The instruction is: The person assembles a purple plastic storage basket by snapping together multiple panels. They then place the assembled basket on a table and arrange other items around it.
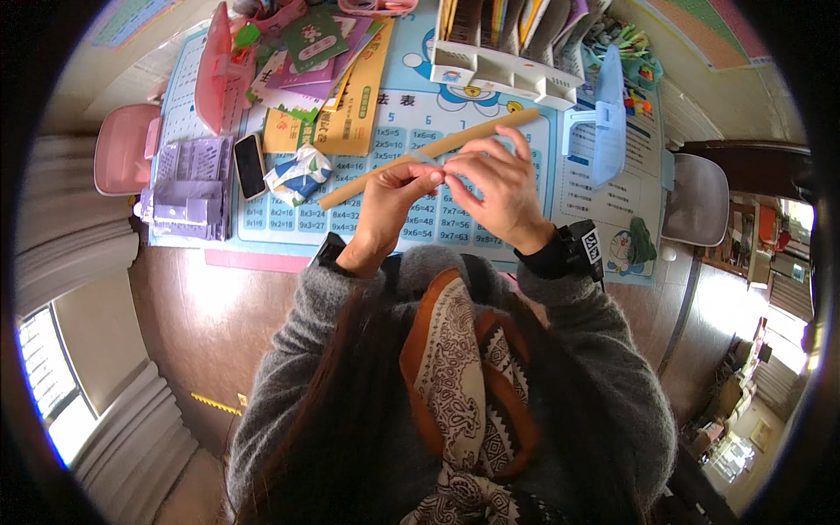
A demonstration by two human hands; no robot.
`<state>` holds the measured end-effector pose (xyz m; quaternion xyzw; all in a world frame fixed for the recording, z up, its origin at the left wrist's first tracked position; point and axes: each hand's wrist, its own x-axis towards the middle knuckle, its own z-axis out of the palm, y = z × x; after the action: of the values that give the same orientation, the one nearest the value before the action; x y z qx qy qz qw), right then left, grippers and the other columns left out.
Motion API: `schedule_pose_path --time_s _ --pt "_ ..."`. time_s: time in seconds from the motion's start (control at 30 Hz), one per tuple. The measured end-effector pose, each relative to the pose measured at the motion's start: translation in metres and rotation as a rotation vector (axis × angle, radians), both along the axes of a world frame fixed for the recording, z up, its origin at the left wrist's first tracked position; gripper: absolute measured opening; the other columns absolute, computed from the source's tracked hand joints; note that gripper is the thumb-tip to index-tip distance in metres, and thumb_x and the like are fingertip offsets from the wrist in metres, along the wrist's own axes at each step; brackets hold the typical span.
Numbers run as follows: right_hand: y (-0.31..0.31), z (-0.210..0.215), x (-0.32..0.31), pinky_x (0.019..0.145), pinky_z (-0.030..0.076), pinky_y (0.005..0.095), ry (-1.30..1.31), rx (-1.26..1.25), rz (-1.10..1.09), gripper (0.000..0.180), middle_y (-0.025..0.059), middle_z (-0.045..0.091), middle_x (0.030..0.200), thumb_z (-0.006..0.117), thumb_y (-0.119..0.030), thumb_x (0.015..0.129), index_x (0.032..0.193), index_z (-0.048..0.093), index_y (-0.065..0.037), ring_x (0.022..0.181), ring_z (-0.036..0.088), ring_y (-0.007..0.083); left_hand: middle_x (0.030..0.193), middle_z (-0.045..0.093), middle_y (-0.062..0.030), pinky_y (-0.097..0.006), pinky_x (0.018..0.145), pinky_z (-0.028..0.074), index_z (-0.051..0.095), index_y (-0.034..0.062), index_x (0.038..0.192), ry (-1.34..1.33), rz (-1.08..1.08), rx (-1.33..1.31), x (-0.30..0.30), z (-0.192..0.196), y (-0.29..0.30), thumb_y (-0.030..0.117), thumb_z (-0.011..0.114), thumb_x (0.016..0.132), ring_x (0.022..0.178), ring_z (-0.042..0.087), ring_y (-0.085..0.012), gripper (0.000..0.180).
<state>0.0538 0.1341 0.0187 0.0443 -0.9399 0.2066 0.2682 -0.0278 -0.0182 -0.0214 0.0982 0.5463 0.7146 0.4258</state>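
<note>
A long, thin tan stick or rolled-paper tube (pixel 472 133) runs slantwise across the table mat, low at the left and higher at the right. My left hand (pixel 389 203) is closed over its middle, thumb and forefinger pinched. My right hand (pixel 500 185) brings its thumb and forefinger to the same spot, its other fingers raised and curled. A small pale, translucent bit shows by the fingertips; what exactly they pinch is too small to tell. Just left of my left hand lies a crumpled white, blue and green wrapper (pixel 300 177), with a black-screened phone (pixel 249 166) beside it.
The mat (pixel 398 229) has printed number tables. A purple plastic holder (pixel 185 188) stands at the left, with booklets and a tan envelope (pixel 359 96) behind. A white organizer (pixel 507 74) fills the back; a blue plastic stand (pixel 604 122) is at the right. Chairs flank the table.
</note>
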Motion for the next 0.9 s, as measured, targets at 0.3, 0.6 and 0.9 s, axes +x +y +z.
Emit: schedule_pose_path --time_s 0.3,0.6,0.9 --pt "-0.002 -0.013 0.004 0.092 0.039 0.0404 0.046 0.051 -0.054 0.011 0.0021 0.059 0.066 0.067 -0.008 0.066 0.07 0.057 -0.009 0.076 0.057 0.0153 0.078 0.062 -0.0018 -0.022 0.067 0.044 0.065 -0.0012 0.089 0.127 -0.002 -0.071 0.005 -0.007 0.007 0.011 0.063 0.084 0.072 0.053 -0.0071 0.014" --pt "0.0 -0.029 0.007 0.091 0.039 0.0388 0.026 0.068 -0.104 0.011 0.0036 0.059 0.073 0.068 -0.009 0.066 0.071 0.058 -0.007 0.08 0.056 0.0183 0.083 0.063 -0.0026 -0.023 0.069 0.046 0.065 -0.0016 0.09 -0.049 0.089 -0.035 0.013 -0.019 0.017 0.012 0.06 0.086 0.074 0.055 -0.0088 0.016" --pt "0.01 -0.025 0.008 0.08 0.041 0.0339 0.087 -0.302 -0.203 0.011 0.0031 0.062 0.079 0.067 -0.006 0.068 0.077 0.062 -0.008 0.08 0.057 0.0206 0.082 0.059 0.0001 -0.018 0.062 0.04 0.061 -0.0028 0.089 0.361 0.13 -0.046 0.018 -0.006 0.035 0.005 0.06 0.085 0.071 0.048 -0.0039 0.009"
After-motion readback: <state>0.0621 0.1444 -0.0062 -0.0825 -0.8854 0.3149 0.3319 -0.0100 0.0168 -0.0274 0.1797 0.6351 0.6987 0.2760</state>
